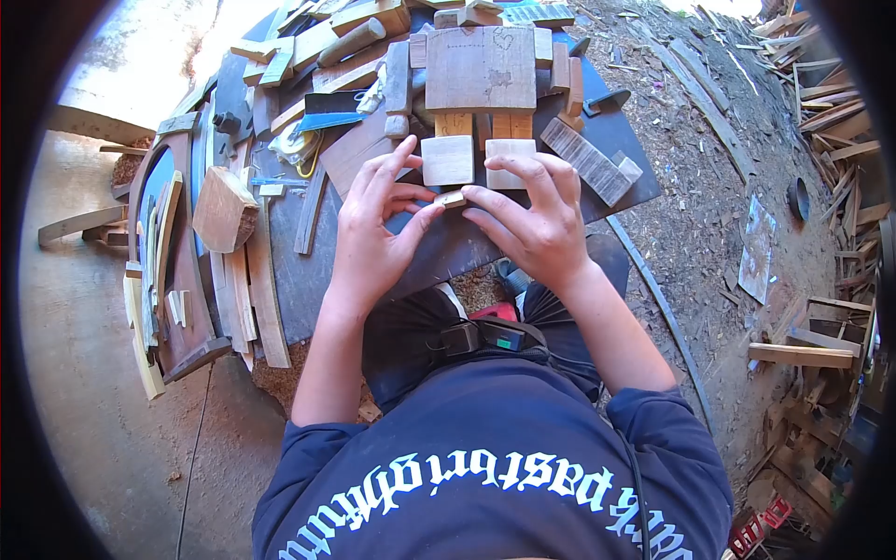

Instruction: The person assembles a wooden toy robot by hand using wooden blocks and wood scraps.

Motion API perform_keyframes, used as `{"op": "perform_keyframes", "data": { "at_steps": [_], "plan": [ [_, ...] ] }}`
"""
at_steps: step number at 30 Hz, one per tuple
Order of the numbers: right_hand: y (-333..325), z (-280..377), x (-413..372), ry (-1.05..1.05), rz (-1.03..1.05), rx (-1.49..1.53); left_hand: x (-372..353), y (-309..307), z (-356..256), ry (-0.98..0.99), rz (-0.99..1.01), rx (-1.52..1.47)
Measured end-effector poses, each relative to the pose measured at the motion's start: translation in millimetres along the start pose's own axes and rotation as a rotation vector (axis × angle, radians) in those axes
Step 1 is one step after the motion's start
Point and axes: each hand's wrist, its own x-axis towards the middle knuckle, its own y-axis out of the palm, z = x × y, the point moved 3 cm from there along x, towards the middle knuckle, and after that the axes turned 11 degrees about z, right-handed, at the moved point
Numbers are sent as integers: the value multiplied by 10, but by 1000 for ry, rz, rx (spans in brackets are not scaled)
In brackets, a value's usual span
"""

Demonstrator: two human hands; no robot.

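A small wooden piece [451, 199] is held between both hands, just in front of two square wooden blocks. My left hand [381, 219] pinches its left end between thumb and fingers. At its right end, my right hand [537, 219] grips it with the fingertips. The left square block [448, 161] lies beside my left fingers; the right square block [509, 166] is partly covered by my right fingers. Beyond them, a larger wooden board [481, 70] rests with smaller blocks at its sides, and two lighter wooden strips reach from it toward the squares.
Wood offcuts [327, 37] pile up at the back left of the dark table [308, 299]. A tape measure [295, 142] and a thick wood block [225, 210] lie left. A long block [590, 161] sits right. Scrap wood [831, 121] is stacked along the far right.
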Motion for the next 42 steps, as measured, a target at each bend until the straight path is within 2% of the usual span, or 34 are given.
{"op": "perform_keyframes", "data": {
  "at_steps": [10, 13, 16, 19, 31, 42],
  "plan": [
    [81, -3, 49, 13, -49, 22, 84, -118, -34, 15, 81, -27],
    [87, -23, 32, 21, -67, 46, 114, -238, -104, 9, 160, 131],
    [88, -31, 26, 27, -87, 58, 177, -309, -120, 89, 130, 497],
    [86, -30, 25, 24, -92, 60, 246, -305, -104, 176, 102, 584],
    [72, -38, 26, 21, -114, 84, 353, -285, -107, 199, 180, 647],
    [79, -29, 40, 27, -105, 74, 312, -249, -52, 151, 165, 558]
  ]
}}
